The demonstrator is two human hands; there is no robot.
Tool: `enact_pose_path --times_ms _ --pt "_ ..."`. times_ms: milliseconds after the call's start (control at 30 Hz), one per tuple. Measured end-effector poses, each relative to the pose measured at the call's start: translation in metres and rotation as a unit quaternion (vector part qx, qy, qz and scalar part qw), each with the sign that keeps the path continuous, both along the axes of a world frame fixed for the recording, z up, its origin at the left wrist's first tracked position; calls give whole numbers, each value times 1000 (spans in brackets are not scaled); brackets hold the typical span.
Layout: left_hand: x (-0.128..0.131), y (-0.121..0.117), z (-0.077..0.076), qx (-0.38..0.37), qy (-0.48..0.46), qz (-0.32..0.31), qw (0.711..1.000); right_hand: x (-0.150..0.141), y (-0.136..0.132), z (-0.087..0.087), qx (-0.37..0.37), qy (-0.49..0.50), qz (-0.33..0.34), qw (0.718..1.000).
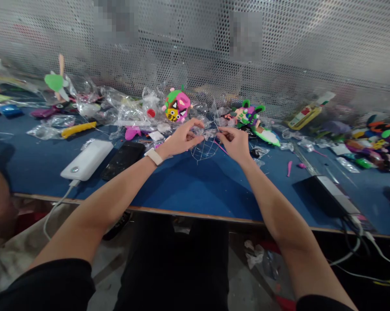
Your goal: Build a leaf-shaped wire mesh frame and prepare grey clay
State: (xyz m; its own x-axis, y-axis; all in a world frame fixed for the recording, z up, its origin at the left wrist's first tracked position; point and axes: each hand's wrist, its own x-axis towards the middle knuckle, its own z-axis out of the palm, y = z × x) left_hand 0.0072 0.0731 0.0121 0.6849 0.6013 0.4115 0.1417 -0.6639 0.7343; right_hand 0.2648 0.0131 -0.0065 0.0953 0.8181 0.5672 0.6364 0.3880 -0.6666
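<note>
A frame of thin bent wire (205, 152) stands between my hands above the blue table. Next to its left side is my left hand (183, 137), its fingers curved and the thumb apart from the index finger. I cannot tell whether these fingertips touch the wire. Thumb and index finger of my right hand (234, 141) are pinched at the frame's upper right, where a thin strand of wire rises. Behind my left hand sits a colourful clay mask (177, 106) with a yellow cat face. A green-eared clay figure (249, 113) lies behind my right hand.
A white power bank (87, 160) with a cable and a black phone (124, 160) lie at left. At right are a black device (331, 196) with cables and a yellow bottle (306, 115). Plastic wrappers (124, 106) line the perforated metal wall (188, 56).
</note>
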Motion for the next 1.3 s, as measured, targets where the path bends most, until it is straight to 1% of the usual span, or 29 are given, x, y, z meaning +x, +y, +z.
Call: enact_pose_path --times_ms 100,167,267,333,400,467,600,733,800,867,933,1000,1133,1233,1300 --pt "-8 1 11 116 43 16 992 5 3 -2 -14 17 -1 1000" --pt "-13 3 18 159 51 12 986 7 5 -3 -15 17 -4 1000" --pt "-18 5 23 159 48 -15 986 8 6 -4 -18 16 -5 1000" --pt "-18 7 23 152 52 -34 986 8 6 -4 -16 14 -4 1000" --pt "-17 9 19 152 56 -40 986 8 7 -5 -12 13 -4 1000" --pt "-15 11 15 155 48 -28 986 8 7 -6 -9 16 0 1000" --pt "-10 10 7 178 -1 6 984 8 6 -5 -2 24 8 1000" --pt "-6 7 2 198 -6 45 979 8 5 -3 -12 37 -3 999" --pt "-5 6 -2 187 -7 73 980 9 5 -2 -18 45 -1 999" --pt "-3 6 -6 146 -11 92 985 10 6 -3 -23 51 1 998" --pt "-1 7 -10 90 -15 99 991 11 7 -3 -26 56 -1 998" --pt "1 7 -13 54 -16 95 994 11 8 -4 -32 63 -2 997" --pt "3 4 -10 40 -19 86 995 12 9 -4 -51 97 10 994" --pt "5 -2 -5 25 -19 72 997 12 9 -2 -62 137 29 988" --pt "6 -8 -2 24 -21 73 997 11 9 0 -65 155 43 985"
